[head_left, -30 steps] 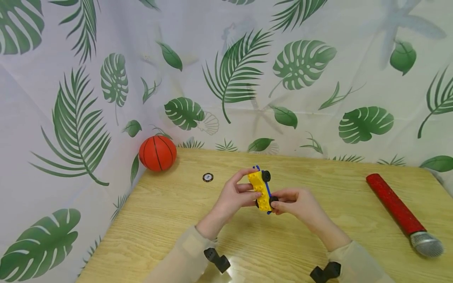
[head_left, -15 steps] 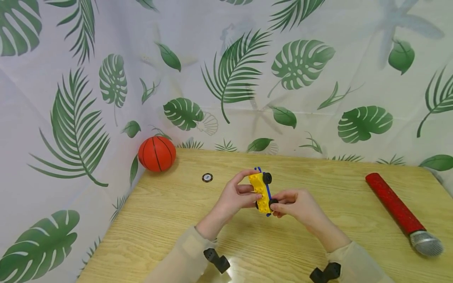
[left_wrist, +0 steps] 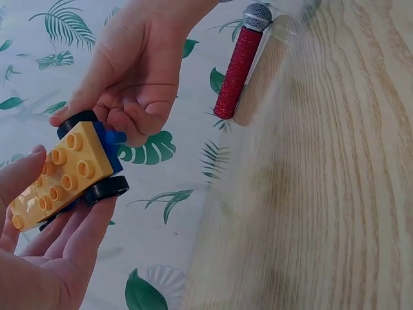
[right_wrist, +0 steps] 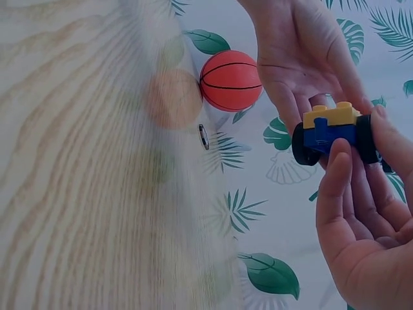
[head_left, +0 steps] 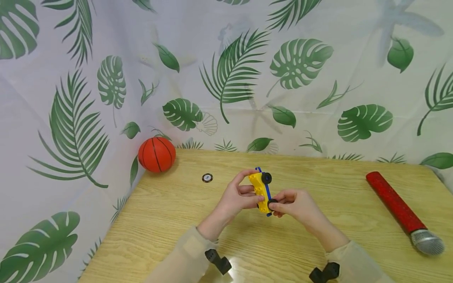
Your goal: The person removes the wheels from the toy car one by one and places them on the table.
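A toy car [head_left: 260, 191] with a studded yellow top, blue base and black wheels is held up over the table between both hands. My left hand [head_left: 231, 198] grips its body, thumb on the yellow studs and fingers along the far end and underside. With thumb and fingers, my right hand [head_left: 297, 203] pinches a black wheel [head_left: 272, 204] at the near end. In the left wrist view the yellow studs [left_wrist: 69, 182] face the camera. The right wrist view shows the blue end [right_wrist: 330, 137] between two wheels, a right fingertip against it.
An orange-red toy basketball [head_left: 157, 154] sits at the table's back left corner. A black-and-white poker chip [head_left: 207, 178] lies left of the hands. To the right lies a microphone [head_left: 396, 202] with a red glittery handle. A leaf-print cloth [head_left: 244, 129] hangs behind the wooden table [head_left: 159, 228].
The toy car has turned slightly in the hands and shifted a little downward. Its near wheel shows more of its side now, and the left thumb sits slightly lower on the studs.
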